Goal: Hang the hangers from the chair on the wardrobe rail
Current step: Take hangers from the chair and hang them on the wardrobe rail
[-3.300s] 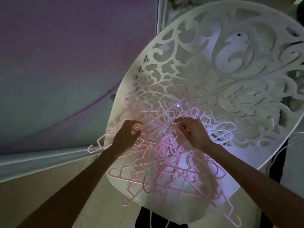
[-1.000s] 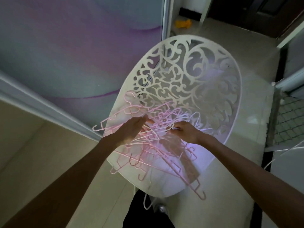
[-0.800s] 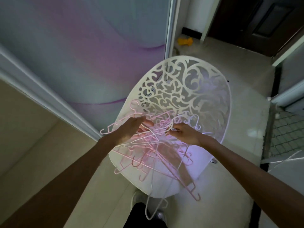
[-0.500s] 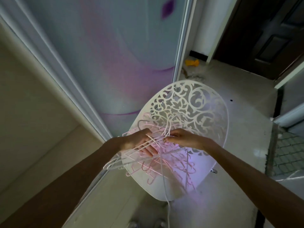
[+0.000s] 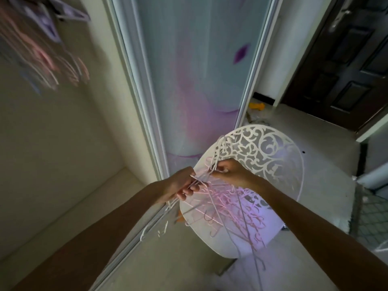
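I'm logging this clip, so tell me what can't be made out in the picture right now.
- Hangers at upper left, head view: motion-blurred; their count and the wardrobe rail can't be told.
- Tangled hangers held by left hand and right hand: overlapping, uncountable.
- Chair: legs hidden beneath its seat.

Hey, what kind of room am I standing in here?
Probably a bedroom by an open wardrobe: a sliding door, hangers already hung inside at upper left, and a dark door beyond the chair.
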